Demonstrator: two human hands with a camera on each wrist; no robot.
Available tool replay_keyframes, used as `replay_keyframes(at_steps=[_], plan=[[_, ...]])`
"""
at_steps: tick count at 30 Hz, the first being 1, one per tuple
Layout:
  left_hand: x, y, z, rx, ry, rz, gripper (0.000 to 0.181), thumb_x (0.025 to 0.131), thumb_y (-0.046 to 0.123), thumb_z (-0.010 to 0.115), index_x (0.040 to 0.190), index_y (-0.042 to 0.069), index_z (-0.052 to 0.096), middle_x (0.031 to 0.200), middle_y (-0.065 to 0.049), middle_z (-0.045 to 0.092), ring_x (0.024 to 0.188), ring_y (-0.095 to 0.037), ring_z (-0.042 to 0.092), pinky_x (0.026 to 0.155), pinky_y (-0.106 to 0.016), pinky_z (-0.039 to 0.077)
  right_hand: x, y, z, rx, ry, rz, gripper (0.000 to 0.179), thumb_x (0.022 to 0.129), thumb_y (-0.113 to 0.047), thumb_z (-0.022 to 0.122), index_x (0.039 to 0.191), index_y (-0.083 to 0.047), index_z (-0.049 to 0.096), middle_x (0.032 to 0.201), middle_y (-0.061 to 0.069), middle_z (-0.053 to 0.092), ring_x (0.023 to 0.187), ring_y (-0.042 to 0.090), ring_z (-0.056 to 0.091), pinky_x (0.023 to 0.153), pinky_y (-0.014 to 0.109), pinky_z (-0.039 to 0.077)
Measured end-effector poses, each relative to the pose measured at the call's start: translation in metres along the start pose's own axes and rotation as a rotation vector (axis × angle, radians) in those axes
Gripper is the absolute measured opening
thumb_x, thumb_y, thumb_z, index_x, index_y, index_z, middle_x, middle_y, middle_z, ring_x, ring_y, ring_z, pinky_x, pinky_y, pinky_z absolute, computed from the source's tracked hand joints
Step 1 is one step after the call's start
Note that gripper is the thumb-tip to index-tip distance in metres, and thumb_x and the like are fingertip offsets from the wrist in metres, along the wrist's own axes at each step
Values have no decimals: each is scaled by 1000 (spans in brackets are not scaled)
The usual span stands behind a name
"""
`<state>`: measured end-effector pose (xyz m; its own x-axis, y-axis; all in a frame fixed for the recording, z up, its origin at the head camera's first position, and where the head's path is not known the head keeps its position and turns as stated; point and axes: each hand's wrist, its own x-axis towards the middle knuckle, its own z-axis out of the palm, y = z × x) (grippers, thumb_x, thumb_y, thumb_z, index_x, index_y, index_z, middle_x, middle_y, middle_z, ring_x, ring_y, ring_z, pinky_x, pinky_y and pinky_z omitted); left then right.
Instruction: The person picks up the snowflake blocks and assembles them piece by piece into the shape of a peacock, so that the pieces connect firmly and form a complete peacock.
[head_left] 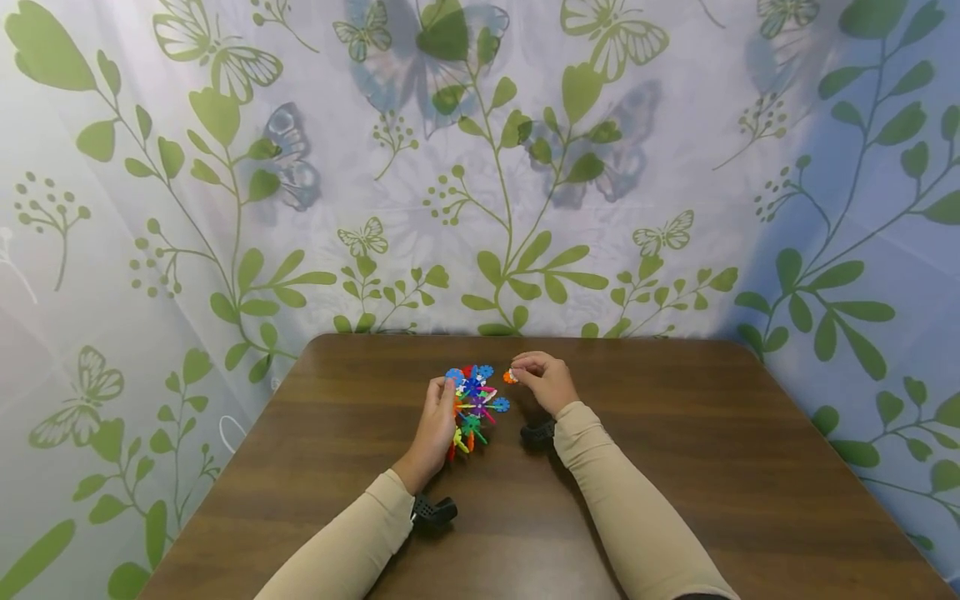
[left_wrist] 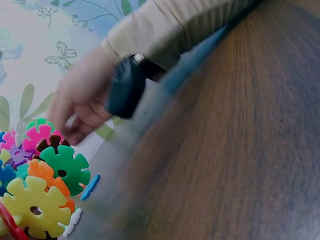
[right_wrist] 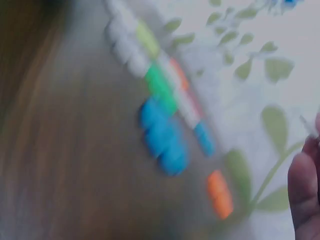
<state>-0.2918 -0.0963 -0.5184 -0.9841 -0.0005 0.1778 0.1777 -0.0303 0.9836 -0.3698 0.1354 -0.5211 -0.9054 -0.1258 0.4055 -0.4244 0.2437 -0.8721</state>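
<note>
My left hand (head_left: 435, 425) grips a many-coloured cluster of notched snowflake discs (head_left: 477, 406), fingers on its left side. Blue, green, purple, yellow and orange discs jut out at many angles. The left wrist view shows part of that cluster, with a yellow disc (left_wrist: 37, 207) and a green disc (left_wrist: 65, 167) foremost. My right hand (head_left: 549, 382) is just right of the cluster, fingertips pinching a small whitish disc (right_wrist: 309, 127), seen nearly edge-on in the right wrist view. An orange disc (head_left: 509, 377) shows right at those fingertips in the head view.
Loose discs, blurred, lie on the brown table (head_left: 675, 467) in the right wrist view, among them a blue disc (right_wrist: 165, 137) and an orange disc (right_wrist: 220, 195). A curtain (head_left: 480, 183) printed with leaves and butterflies hangs behind the table's far edge.
</note>
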Motion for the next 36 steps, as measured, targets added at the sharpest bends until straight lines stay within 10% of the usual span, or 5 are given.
replay_keyframes(at_steps=[8,14,36], plan=[[0,-7,0,2,-26,43,38,117,38,35,127,4,47,107,-10,45,105,-28,46,88,-40,37,1,-46,-3,146,-188,-64,23,101,-10,74,121,0,77,130,12,68,107,27,69,94,49,57],[-4,-5,0,55,-91,85,41,116,45,35,130,9,50,113,-12,56,103,-28,56,89,-39,47,1,-67,2,120,-307,-166,23,100,-6,74,121,4,76,129,16,69,107,26,71,91,38,58],[-8,-4,2,124,-120,200,35,116,41,37,127,12,53,109,-10,67,96,-25,69,83,-35,58,-3,-78,9,142,-345,-96,18,95,-9,81,111,0,81,115,15,76,96,28,74,85,43,61]])
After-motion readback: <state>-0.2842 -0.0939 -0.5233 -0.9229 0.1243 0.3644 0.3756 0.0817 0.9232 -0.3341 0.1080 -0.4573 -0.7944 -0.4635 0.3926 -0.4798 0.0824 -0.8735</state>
